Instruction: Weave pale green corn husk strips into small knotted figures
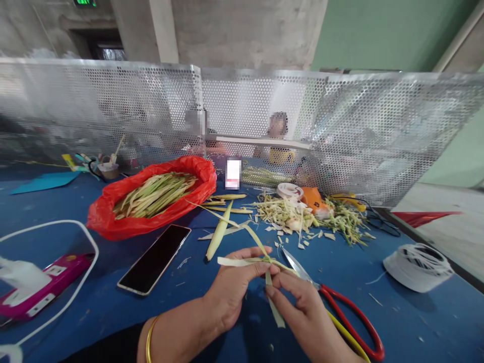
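My left hand (236, 285) pinches flat, pale green leaf strips (278, 310) where they cross. From the other side my right hand (298, 302) closes on the same strips, thumb and fingers near the crossing. One strip runs up and away to the left, one sticks out left, and one hangs down. Scissors (353, 315) with red and yellow handles lie under and beside my right hand, blades pointing away. Just beyond my hands rests a pale green pointed husk (220, 232). The exact fold between my fingertips is partly hidden.
A red plastic bag (109, 212) holds many leaf strips. Around are a phone (155, 259), a magenta power strip (56, 285) with a white cable, a heap of trimmings (282, 212), tape (290, 191) and a white roll (418, 269). A perforated metal screen (260, 96) stands behind; people sit beyond.
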`<state>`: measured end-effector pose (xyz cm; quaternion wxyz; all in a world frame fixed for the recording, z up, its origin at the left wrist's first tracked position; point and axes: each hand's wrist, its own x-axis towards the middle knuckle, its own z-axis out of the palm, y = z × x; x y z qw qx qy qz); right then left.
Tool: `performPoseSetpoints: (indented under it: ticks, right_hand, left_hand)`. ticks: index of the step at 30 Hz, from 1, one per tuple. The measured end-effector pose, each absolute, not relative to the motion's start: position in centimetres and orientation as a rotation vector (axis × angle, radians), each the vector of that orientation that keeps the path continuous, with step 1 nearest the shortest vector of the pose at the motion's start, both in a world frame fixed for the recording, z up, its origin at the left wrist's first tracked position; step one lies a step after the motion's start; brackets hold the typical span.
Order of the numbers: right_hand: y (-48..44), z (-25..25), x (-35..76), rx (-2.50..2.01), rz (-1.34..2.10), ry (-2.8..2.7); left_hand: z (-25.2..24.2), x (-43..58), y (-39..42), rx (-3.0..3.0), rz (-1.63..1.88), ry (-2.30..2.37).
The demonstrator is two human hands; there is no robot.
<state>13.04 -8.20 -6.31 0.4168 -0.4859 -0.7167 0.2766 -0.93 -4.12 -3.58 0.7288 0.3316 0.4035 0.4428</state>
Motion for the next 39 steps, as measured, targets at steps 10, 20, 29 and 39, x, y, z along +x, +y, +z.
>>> performPoseSetpoints:
  ticks: [10, 20, 29, 39]
  right_hand:
    - [-7.8, -4.8, 15.2, -1.344, 0.357, -1.651]
    - [-7.8, -5.3, 14.3, -1.347, 0.92, -1.623]
    - [-8.3, -3.9, 14.5, -1.249, 0.918, -1.664]
    - [-7.2, -4.6, 14.6, -1.327, 1.097, -1.336]
  left_hand:
    - [-2.8, -1.6, -3.6, 0.877, 0.815, 0.813]
    - [-3.4, -1.3, -3.6, 1.257, 0.797, 0.943]
    - [-3.0, -1.2, -3.8, 1.227, 0.826, 0.893]
    - [-2.8, -1.9, -3.0, 1.114, 0.668, 0.84]
